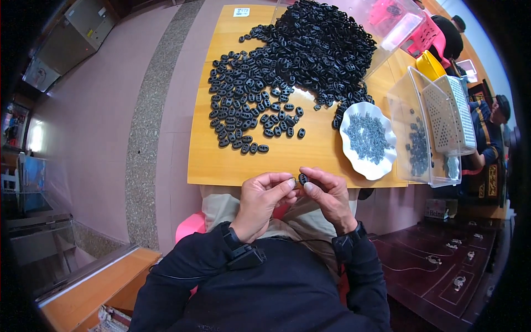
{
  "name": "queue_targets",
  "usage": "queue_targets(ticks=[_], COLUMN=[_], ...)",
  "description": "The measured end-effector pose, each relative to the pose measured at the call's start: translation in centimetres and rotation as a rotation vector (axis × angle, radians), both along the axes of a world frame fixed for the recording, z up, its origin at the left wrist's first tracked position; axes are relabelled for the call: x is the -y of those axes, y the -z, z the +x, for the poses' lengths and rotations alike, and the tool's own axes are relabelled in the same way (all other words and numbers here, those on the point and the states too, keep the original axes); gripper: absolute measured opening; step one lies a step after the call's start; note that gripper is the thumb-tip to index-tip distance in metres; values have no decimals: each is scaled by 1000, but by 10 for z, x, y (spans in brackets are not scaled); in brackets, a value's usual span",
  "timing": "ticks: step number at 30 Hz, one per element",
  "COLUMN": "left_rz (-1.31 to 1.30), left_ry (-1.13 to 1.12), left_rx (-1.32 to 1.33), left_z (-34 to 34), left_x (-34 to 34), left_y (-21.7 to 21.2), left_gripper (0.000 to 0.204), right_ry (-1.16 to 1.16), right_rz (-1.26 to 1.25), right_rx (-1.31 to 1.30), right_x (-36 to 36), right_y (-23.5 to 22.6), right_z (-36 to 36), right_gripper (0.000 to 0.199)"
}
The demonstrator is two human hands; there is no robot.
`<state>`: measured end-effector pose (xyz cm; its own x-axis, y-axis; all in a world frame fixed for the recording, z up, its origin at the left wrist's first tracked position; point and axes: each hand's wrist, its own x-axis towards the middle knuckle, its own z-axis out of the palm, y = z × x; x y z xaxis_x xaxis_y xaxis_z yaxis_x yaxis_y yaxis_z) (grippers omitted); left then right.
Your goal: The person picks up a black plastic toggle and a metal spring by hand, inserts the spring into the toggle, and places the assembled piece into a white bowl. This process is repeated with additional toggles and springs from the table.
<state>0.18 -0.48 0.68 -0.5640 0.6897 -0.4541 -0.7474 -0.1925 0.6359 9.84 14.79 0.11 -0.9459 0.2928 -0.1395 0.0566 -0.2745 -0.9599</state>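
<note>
Just off the table's near edge, my right hand (327, 195) pinches a small black oval cord lock with two holes (302, 179) between thumb and fingers. Close beside it, my left hand (263, 200) is closed in a pinch, its thumb tip against the forefinger. Something small may be between those fingertips, but I cannot make it out. On the table, many loose black cord locks (238, 110) are spread out beyond my hands. A white scalloped dish (347, 141) to the right of them holds small grey metal pieces that look like springs (368, 135).
A big heap of black parts (326, 50) spills from a clear bin at the far side. On the right stand a clear box (395, 102), a white perforated basket (451, 110) and a yellow container (430, 66). Another person (487, 130) sits beyond them.
</note>
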Motion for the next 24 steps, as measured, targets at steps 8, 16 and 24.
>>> queue_targets(ticks=[8,16,24], left_rz=[-3,21,5], left_ry=[2,28,30], left_rx=[-18,-4,-21], left_z=[1,2,2], left_x=[-2,-1,0], left_y=[-2,2,3], left_gripper=[18,18,17], right_ry=[-50,-34,-25], right_rz=[175,99,124], right_rx=[-63,-32,12], right_x=[-1,-1,-1], right_y=[3,3,2], right_z=[-1,0,1], right_gripper=[29,28,27])
